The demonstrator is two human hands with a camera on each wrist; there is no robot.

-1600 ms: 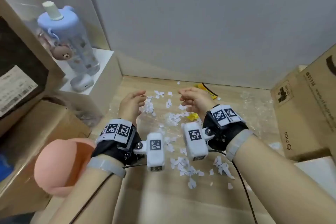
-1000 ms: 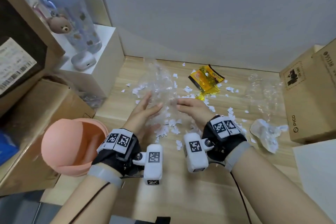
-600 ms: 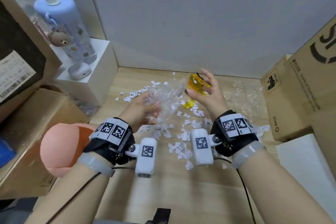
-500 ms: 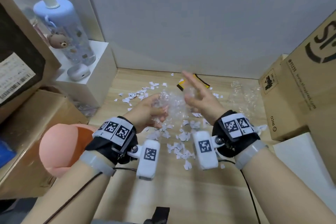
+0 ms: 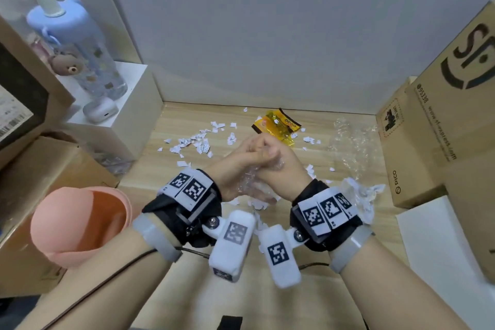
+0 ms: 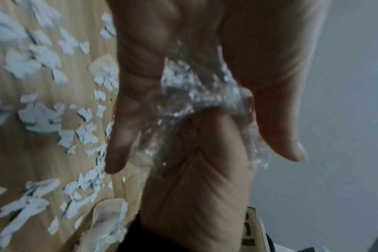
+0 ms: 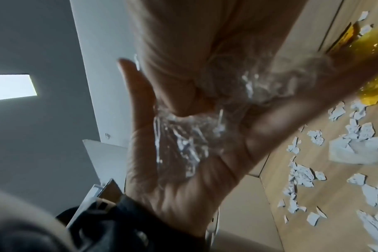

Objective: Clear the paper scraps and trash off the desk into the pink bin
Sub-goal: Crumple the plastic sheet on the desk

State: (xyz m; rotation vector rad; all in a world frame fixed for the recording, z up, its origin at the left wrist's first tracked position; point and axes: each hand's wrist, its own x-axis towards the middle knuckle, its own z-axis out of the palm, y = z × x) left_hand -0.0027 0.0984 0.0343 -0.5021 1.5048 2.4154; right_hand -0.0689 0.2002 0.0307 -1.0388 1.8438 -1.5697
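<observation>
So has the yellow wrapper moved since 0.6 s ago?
Yes. Then held up in the right hand, the yellow wrapper now lies on the desk near the back wall.

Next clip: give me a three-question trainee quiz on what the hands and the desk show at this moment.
1. True or false: the yellow wrapper is already in the pink bin.
2. What do the left hand and right hand press between them?
3. Which lies right of the hands? A) crumpled clear plastic B) blue bottle

Key: 1 false, it lies on the desk; 2 a wad of clear plastic film; 3 A.
</observation>
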